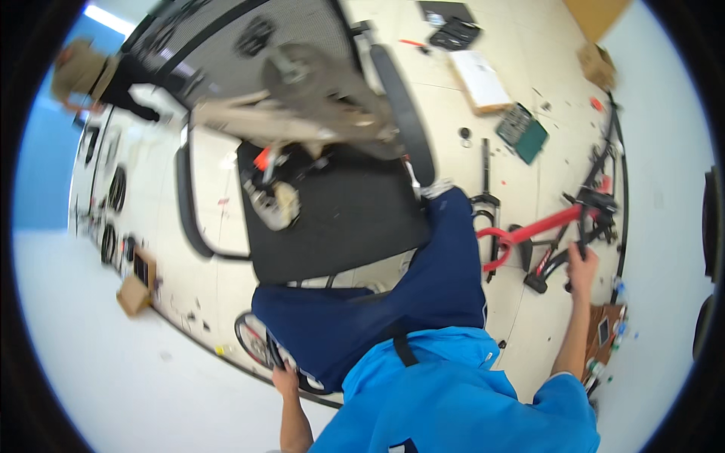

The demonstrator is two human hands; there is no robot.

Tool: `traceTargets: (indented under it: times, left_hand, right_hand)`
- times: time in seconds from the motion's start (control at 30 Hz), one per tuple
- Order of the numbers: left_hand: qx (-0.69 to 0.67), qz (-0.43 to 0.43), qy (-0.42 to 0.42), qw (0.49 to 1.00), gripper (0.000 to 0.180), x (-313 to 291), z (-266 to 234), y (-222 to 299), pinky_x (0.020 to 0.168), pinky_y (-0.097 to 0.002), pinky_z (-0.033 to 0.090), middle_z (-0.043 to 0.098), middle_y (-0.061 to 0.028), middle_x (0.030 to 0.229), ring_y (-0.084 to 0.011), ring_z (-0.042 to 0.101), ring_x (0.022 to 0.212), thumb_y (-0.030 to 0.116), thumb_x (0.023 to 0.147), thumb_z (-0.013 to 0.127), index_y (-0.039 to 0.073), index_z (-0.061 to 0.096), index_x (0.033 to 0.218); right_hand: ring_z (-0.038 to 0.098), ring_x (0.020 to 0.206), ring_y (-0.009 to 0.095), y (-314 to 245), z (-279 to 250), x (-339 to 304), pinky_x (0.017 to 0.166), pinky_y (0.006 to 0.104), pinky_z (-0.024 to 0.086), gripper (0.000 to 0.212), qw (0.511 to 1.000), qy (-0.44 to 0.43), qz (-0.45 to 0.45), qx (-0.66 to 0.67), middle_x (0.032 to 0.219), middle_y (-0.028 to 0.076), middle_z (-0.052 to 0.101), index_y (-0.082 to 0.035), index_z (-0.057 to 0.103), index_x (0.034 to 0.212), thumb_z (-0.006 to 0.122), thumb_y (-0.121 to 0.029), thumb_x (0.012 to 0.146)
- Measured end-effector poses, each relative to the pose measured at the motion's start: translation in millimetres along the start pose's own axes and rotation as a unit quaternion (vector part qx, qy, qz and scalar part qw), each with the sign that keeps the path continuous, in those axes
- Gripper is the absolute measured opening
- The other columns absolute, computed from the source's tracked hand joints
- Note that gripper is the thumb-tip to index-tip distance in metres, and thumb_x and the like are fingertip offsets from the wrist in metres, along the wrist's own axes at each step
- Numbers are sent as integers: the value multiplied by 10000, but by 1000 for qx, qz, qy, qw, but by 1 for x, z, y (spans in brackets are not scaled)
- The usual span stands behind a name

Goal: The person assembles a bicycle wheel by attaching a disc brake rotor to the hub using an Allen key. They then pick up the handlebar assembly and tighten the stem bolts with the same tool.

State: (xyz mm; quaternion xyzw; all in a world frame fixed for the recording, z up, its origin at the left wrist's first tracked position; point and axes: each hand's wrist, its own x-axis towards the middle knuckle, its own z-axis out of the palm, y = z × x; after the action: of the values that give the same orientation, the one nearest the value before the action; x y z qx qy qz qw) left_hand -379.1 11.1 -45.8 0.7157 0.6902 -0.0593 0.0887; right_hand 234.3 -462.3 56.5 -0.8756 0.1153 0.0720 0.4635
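At right, my right hand [581,268] is closed round a dark bar that meets a red tube [547,223] with a ring at its left end. What kind of part this is, I cannot make out for sure. Low on the left, my left hand [285,379] has its fingers curled at a dark curved piece beside a small spoked wheel [253,337]; its grip is partly hidden. Before my legs stands a black office chair [343,234]. On its seat lie brown and grey pieces [325,98], a pale roundish part [281,208] and an orange-and-black item [264,158].
A black fork [487,200], an opened green tool case [522,134] and a white-topped box [481,81] lie on the tiled floor to the right. Dark frame parts lean along the right wall. Another person [98,79] is at the far left. Cardboard boxes [136,294] sit near the left wall.
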Motion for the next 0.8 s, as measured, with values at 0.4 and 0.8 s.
traceTargets:
  times: [0.4,0.8]
  left_hand:
    - [-24,-63,24,997,581,33,28,-48,753,-542,534,703,-261,856,-469,686,859,570,922,626,-6,698,908]
    - [-150,-186,45,970,477,59,69,-118,882,-530,496,682,-250,1074,-456,636,1039,454,982,570,0,606,1125]
  right_hand:
    - [309,407,36,-225,-100,-32,358,220,226,236,940,-15,-292,174,573,-53,327,-79,510,878,600,-228,1039]
    - [273,279,34,-360,-11,-96,306,165,283,274,751,-415,-417,300,464,-63,330,-122,375,876,380,-257,1115]
